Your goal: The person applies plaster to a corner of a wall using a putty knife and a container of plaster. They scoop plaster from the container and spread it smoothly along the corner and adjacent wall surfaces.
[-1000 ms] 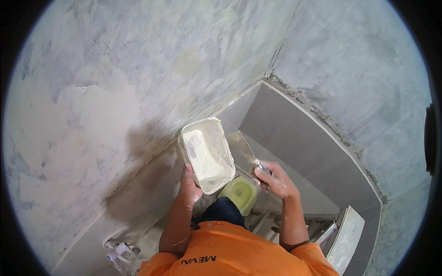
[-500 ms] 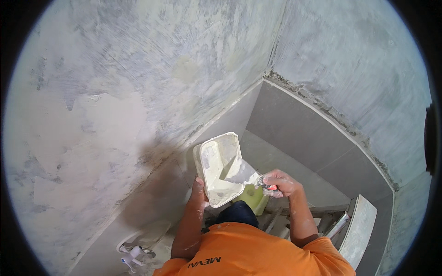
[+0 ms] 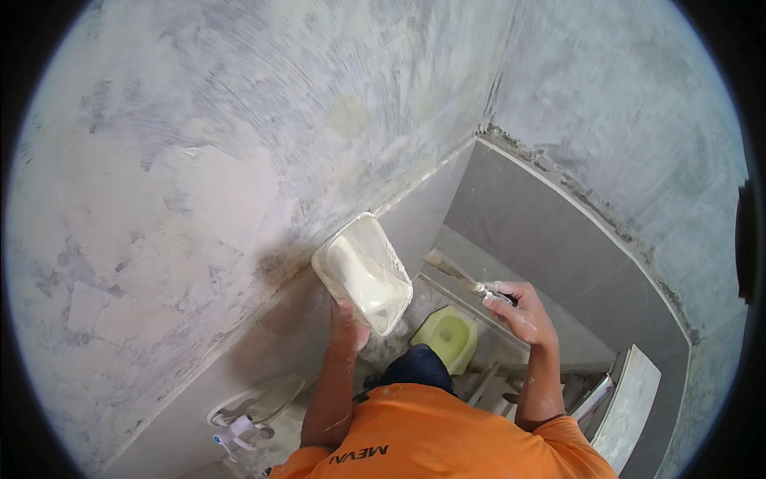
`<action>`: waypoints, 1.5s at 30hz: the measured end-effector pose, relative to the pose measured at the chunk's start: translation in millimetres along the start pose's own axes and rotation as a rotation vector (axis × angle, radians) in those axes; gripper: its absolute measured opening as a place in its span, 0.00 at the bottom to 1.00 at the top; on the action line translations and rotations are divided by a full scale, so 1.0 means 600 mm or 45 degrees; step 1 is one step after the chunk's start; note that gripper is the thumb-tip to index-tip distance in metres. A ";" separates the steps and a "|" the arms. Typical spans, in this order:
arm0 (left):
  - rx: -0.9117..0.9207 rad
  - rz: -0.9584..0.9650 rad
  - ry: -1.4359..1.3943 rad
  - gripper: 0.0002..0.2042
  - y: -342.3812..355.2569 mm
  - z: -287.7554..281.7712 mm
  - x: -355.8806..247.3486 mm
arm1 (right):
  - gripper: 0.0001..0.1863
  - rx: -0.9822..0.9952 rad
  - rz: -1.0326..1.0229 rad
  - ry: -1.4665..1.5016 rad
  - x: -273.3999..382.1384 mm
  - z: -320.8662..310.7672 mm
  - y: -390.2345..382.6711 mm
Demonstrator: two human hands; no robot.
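Observation:
My left hand (image 3: 349, 326) grips a white plastic tub (image 3: 321, 263) from below at its near left side, fingers partly hidden under it. The tub tilts toward me, and creamy white putty (image 3: 359, 275) lies smeared inside it. To the right, apart from the tub, my right hand (image 3: 523, 315) is closed round the handle of a putty knife (image 3: 452, 268). Its blade points up and left, seen nearly edge-on, with some putty near the handle. White smears mark both hands.
A patchily plastered wall (image 3: 215, 191) rises on the left, meeting another wall (image 3: 606, 112) in a corner above grey tiles (image 3: 527, 215). Below are a green squat toilet pan (image 3: 447, 337), a white tap (image 3: 235, 433) at lower left, and a pale board (image 3: 626, 407) at lower right.
The putty knife has come out of the tub and moved right, its blade turned edge-on. The tub has tilted and shifted slightly up and left.

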State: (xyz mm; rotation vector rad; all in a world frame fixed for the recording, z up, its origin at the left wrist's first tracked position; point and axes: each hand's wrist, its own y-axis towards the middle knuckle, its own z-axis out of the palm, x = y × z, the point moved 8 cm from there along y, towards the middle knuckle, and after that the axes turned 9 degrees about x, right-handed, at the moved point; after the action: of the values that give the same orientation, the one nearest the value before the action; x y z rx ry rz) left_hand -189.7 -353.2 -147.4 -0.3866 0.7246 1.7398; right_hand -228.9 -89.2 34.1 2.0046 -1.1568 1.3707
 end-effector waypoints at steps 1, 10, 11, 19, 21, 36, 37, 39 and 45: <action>0.016 0.045 0.041 0.52 0.004 0.004 -0.006 | 0.12 -0.001 0.007 0.006 0.008 0.002 -0.004; -0.185 0.137 0.104 0.55 0.010 -0.007 0.010 | 0.18 -0.282 -0.227 -0.797 0.021 0.054 -0.032; -0.158 0.221 0.082 0.54 0.011 -0.018 0.013 | 0.18 -0.287 -0.234 -0.798 0.020 0.063 -0.031; -0.088 0.030 0.191 0.50 0.019 0.061 0.023 | 0.19 -0.641 -0.406 -0.714 0.079 0.025 -0.014; -0.019 0.028 0.117 0.48 0.040 0.083 0.019 | 0.19 -0.639 -0.482 -0.585 0.090 -0.006 -0.007; 0.373 -0.186 -0.069 0.45 0.166 0.353 -0.067 | 0.15 0.288 -0.078 0.724 0.129 -0.096 -0.017; 0.335 -0.206 -0.097 0.45 0.177 0.363 -0.076 | 0.14 0.307 -0.075 0.680 0.137 -0.105 -0.014; 0.304 -0.216 -0.119 0.44 0.197 0.374 -0.089 | 0.13 0.312 -0.081 0.645 0.158 -0.125 -0.017; 0.498 -0.154 -0.129 0.43 0.246 0.416 -0.119 | 0.14 0.263 -0.068 0.528 0.167 -0.197 -0.021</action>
State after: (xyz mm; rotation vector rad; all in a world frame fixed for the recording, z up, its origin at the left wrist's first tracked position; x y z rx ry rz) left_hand -282.2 -267.7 123.6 -0.0717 0.9250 1.4517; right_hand -265.7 -33.3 174.7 1.7452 -0.7970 1.8299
